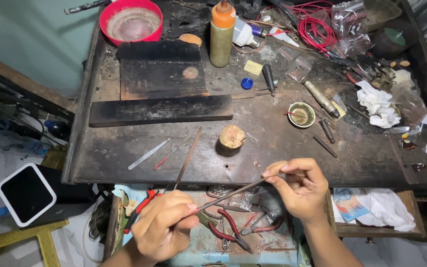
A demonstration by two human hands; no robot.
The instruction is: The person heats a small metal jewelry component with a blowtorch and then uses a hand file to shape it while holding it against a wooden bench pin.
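Observation:
My left hand (163, 225) and my right hand (300, 187) hold the two ends of a long thin metal file (233, 193) over an open drawer. The left fingers pinch its lower end, the right thumb and forefinger pinch its upper end. The file slants up to the right, just in front of the dark workbench (124, 158) edge. A small wooden peg block (231, 139) stands on the bench just above the hands.
Red-handled pliers (228, 230) and other tools lie in the drawer (208, 252). The bench carries charred blocks (161, 69), a red bowl (130, 20), an orange-capped bottle (222, 33), red wire (317, 24), a small green dish (301, 114), crumpled tissue (379, 104), tweezers (148, 154) and another file (189, 155).

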